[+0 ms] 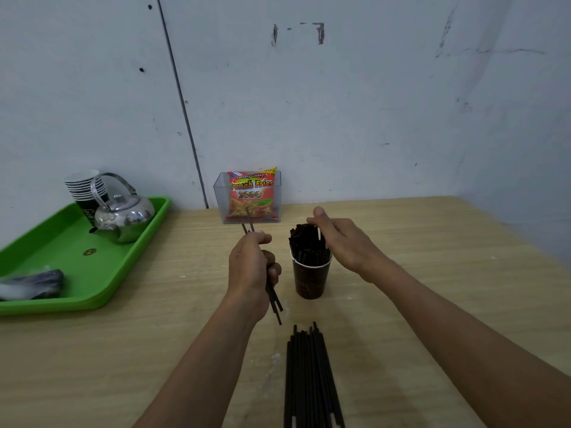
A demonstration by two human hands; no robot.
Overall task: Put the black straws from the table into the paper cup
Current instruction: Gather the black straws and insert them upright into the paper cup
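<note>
Your only camera rides on your head, looking forward and down across the table (432,257) toward the wall (370,103), which fills the upper half of the frame. It sits close: your arms (200,366) enter from the bottom edge and the cup (310,281) stands near centre.

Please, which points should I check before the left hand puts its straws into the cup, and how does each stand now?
1. Left hand grips the held straws: ok.
2. Paper cup upright on the table: ok.
3. Room left among the straws in the cup: cannot tell, looks crowded.
4. Right hand clear of the cup mouth: not ok, it rests on the straw tops.
5. Loose pile of straws lies near, untouched: ok.
</note>
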